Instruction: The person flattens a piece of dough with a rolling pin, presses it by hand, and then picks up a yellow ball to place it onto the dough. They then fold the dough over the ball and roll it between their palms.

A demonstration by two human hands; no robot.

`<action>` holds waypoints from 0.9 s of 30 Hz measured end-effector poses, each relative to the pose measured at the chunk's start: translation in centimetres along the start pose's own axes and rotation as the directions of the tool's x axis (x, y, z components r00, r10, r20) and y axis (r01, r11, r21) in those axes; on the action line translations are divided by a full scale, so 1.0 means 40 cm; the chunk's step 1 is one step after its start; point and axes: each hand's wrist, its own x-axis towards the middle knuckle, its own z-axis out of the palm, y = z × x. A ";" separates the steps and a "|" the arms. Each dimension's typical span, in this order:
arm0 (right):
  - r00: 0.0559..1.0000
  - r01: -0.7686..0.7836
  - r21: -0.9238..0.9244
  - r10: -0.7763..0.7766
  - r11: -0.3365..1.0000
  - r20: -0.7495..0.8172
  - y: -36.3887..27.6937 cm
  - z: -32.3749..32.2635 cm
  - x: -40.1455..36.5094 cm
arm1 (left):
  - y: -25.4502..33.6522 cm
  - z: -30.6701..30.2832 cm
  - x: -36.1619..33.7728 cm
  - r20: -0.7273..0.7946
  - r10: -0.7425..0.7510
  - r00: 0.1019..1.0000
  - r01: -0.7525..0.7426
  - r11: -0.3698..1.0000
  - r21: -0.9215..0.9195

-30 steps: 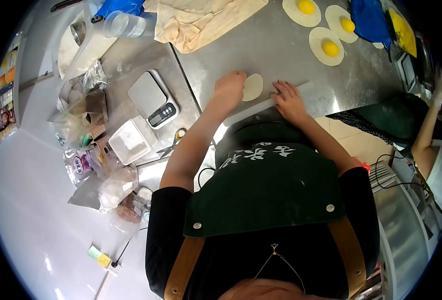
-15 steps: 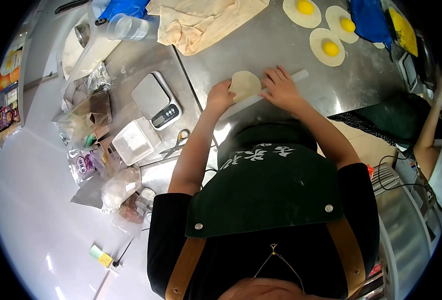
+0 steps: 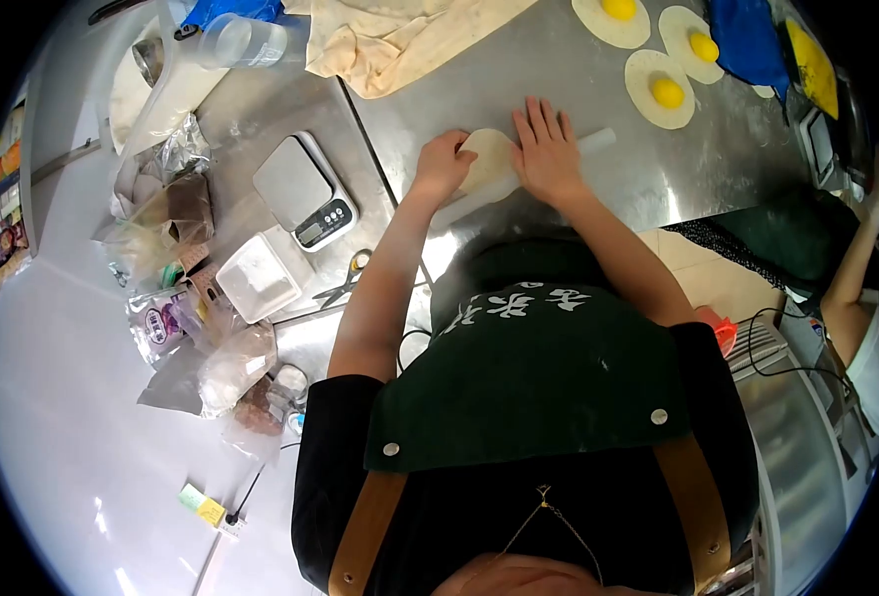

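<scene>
Between my hands a flat round of dough (image 3: 489, 157) lies on the steel table. My left hand (image 3: 443, 165) pinches its left edge between thumb and fingers. With fingers stretched out, my right hand (image 3: 547, 151) lies flat on a pale rolling pin (image 3: 594, 141), which slants over the near edge of the dough. Beyond them, at the top right, are dough rounds with yellow balls on them, one of them a round (image 3: 644, 102) with its yellow ball (image 3: 668, 93). A large sheet of dough (image 3: 385, 50) rests at the top centre.
Left of my hands are a digital scale (image 3: 305, 189), a white tray (image 3: 261, 278), scissors (image 3: 348, 280), plastic bags (image 3: 176, 214) and a clear container (image 3: 244, 42). A blue bag (image 3: 747, 45) lies at the top right. Another person's arm (image 3: 849, 268) shows at the right edge.
My right hand has moved a little left and away from me, and its fingers have straightened. My left hand has shifted slightly up the frame, its thumb now over the dough edge.
</scene>
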 end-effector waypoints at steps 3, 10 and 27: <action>0.999 0.017 -0.015 -0.017 1.000 0.033 0.006 -0.006 -0.044 | -0.001 0.000 0.005 0.005 0.044 0.999 -0.044 0.999 -0.004; 0.999 0.038 0.031 -0.038 0.999 -0.019 0.002 -0.012 -0.017 | 0.052 -0.004 0.040 0.163 0.085 0.983 -0.139 0.924 0.357; 0.946 0.271 0.196 -0.299 0.942 0.128 0.124 -0.158 -0.128 | 0.015 0.028 -0.059 0.063 -0.022 0.998 0.003 0.957 0.289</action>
